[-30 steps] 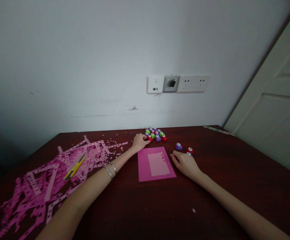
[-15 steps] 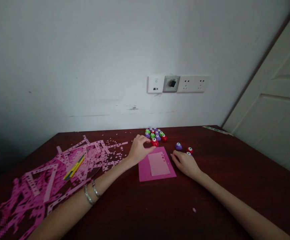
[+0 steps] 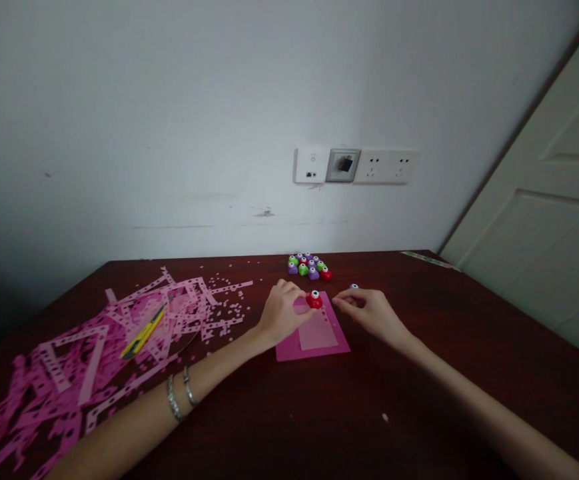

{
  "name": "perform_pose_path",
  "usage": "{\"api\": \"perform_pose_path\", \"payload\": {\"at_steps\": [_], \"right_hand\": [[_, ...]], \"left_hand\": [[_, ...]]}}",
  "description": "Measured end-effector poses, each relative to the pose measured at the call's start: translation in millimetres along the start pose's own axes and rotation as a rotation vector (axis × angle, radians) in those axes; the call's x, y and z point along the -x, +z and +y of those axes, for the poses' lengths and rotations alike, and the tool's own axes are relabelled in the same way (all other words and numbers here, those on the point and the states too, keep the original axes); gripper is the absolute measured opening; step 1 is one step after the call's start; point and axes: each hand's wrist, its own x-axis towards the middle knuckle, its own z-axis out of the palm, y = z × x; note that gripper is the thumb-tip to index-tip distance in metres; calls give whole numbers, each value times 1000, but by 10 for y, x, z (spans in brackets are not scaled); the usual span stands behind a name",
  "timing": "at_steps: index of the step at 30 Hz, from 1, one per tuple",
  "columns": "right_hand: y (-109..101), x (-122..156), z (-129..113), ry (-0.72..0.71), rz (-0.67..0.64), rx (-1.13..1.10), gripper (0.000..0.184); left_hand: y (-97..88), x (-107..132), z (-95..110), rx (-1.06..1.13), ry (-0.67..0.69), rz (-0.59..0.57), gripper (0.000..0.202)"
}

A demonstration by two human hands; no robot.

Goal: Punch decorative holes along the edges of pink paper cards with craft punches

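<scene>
My left hand [image 3: 283, 311] pinches a small red paper punch [image 3: 314, 299] over the far edge of a pink sheet [image 3: 289, 345] that carries a paler pink slip [image 3: 318, 331]. Two bracelets sit on that wrist. My right hand [image 3: 369, 311] hovers just right of the punch with its fingers loosely curled toward it, holding nothing that I can see. A purple punch [image 3: 354, 287] peeks out behind its fingers. A cluster of several red, green and purple punches [image 3: 309, 266] sits near the wall.
A heap of punched pink paper strips and scraps [image 3: 94, 353] covers the table's left side, with a yellow utility knife [image 3: 142, 332] on it. The dark wooden table [image 3: 419, 400] ends at a white wall with sockets [image 3: 356, 165]. A white door [image 3: 559, 200] stands to the right.
My left hand took a red punch from the cluster and carried it back over the pink sheet. My right hand lifted off the table and moved left toward it, hiding the loose punches.
</scene>
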Motion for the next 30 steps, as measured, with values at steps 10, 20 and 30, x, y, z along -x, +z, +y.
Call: {"api": "perform_pose_path", "payload": {"at_steps": [10,20,30], "right_hand": [[126,-139,-187,89,-172,-27,34],[175,-134,-173,53,-164,-3,33],[-38,-125,-175,140,-265,-134,31]], "left_hand": [[51,34,37,-18,-10,-13,21],[48,45,66,-45,32,-31,20],[-93,-107,10,-23,3,-108,22]]}}
